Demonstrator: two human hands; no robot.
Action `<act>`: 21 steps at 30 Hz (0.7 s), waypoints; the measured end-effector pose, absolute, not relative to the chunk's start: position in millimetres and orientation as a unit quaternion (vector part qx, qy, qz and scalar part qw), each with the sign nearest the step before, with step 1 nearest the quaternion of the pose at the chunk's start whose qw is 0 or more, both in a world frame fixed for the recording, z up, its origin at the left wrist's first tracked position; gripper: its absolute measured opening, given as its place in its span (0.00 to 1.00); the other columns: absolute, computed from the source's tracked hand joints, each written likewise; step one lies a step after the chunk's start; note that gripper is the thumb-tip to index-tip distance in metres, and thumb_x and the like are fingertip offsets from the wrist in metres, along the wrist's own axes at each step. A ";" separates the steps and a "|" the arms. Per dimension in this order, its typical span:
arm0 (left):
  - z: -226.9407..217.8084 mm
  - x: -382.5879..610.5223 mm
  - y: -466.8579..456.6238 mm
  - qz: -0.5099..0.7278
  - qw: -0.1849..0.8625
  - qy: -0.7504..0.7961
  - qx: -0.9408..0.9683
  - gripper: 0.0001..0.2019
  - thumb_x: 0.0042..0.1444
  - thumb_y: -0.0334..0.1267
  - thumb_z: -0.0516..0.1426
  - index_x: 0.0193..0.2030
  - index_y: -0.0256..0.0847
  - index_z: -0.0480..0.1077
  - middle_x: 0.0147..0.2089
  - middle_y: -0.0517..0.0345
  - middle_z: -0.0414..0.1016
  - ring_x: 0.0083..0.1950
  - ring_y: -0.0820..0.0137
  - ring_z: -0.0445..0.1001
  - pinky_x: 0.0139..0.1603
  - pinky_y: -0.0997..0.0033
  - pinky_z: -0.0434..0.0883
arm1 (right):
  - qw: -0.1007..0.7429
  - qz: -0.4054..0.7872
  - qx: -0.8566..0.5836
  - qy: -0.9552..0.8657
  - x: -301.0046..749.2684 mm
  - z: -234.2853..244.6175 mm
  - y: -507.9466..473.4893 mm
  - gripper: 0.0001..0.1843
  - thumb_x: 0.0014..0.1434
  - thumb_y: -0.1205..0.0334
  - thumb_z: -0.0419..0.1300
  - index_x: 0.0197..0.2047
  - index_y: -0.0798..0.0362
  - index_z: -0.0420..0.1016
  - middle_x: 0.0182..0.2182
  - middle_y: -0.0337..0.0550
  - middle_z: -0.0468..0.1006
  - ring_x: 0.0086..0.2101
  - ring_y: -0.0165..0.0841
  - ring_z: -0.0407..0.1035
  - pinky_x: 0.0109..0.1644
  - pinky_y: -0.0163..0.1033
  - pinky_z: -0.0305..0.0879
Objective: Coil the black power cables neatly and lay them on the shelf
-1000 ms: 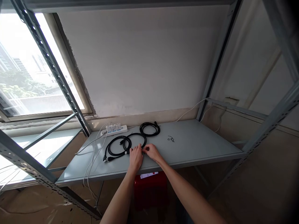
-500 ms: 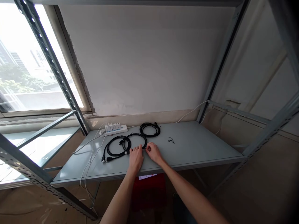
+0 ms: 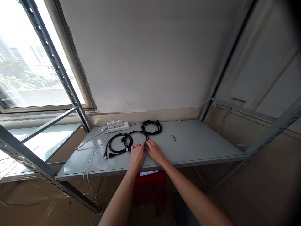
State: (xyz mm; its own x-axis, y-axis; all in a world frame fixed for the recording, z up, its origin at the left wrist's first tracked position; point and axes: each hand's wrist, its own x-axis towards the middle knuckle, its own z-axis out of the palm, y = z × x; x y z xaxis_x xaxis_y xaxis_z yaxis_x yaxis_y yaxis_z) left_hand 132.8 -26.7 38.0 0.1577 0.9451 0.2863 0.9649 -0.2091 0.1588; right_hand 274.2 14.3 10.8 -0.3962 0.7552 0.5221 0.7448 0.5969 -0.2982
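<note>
Three black coiled cables lie on a grey metal shelf (image 3: 199, 147). My left hand (image 3: 137, 154) and my right hand (image 3: 153, 150) meet at the near rim of the middle coil (image 3: 136, 135). Both hands have their fingertips pinched on that cable, side by side. The left coil (image 3: 116, 147) lies just left of my left hand, with its plugs pointing left. The far coil (image 3: 151, 127) sits behind, apart from both hands.
A white power strip (image 3: 115, 126) with white cords (image 3: 92, 150) lies at the back left. A small black twist tie (image 3: 173, 138) rests right of the coils. Slotted metal uprights (image 3: 58, 72) frame the shelf. A red object (image 3: 150, 185) stands below its front edge.
Both hands stay on the middle coil; the right hand has closed in toward the left. The camera has tilted slightly, shifting the scene upward.
</note>
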 end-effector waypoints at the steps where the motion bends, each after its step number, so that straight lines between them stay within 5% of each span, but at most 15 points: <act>1: 38.0 132.7 -26.5 -0.164 0.031 -0.629 -0.759 0.20 0.60 0.23 0.48 0.56 0.44 0.66 0.46 0.52 0.79 0.50 0.60 0.75 0.52 0.61 0.57 | 0.318 0.010 -0.447 -0.836 274.1 9.7 15.3 0.08 0.70 0.68 0.53 0.38 0.51 0.69 0.38 0.45 0.74 0.41 0.39 0.66 0.44 0.42 0.62; 7: 35.1 133.0 -22.5 -0.172 0.024 -0.636 -0.752 0.13 0.68 0.29 0.45 0.52 0.44 0.67 0.44 0.52 0.79 0.50 0.60 0.75 0.51 0.61 0.57 | 0.360 0.095 -0.463 -0.804 275.9 5.0 25.3 0.15 0.70 0.66 0.51 0.32 0.51 0.73 0.34 0.44 0.76 0.39 0.37 0.67 0.44 0.40 0.60; 13: 33.3 133.7 -21.2 -0.193 0.017 -0.636 -0.747 0.12 0.72 0.35 0.43 0.49 0.44 0.67 0.43 0.53 0.80 0.48 0.60 0.76 0.50 0.61 0.58 | 0.418 0.240 -0.434 -0.761 283.6 2.8 34.4 0.08 0.63 0.67 0.58 0.33 0.51 0.78 0.32 0.42 0.79 0.36 0.36 0.70 0.44 0.39 0.63; 21: 33.8 132.7 -20.1 -0.189 0.030 -0.637 -0.746 0.12 0.73 0.36 0.42 0.49 0.44 0.66 0.41 0.53 0.80 0.47 0.60 0.77 0.49 0.61 0.58 | 0.454 0.248 -0.429 -0.741 284.7 5.5 33.1 0.05 0.55 0.69 0.63 0.29 0.51 0.77 0.30 0.40 0.78 0.35 0.36 0.69 0.43 0.40 0.63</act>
State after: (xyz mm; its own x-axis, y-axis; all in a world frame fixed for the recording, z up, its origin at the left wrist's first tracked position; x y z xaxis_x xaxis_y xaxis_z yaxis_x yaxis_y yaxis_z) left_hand 132.7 -20.1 33.8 0.1160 0.9403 0.3201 0.9628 -0.1857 0.1965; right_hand 284.7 33.1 5.5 -0.2196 0.8607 0.4593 0.4116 0.5086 -0.7563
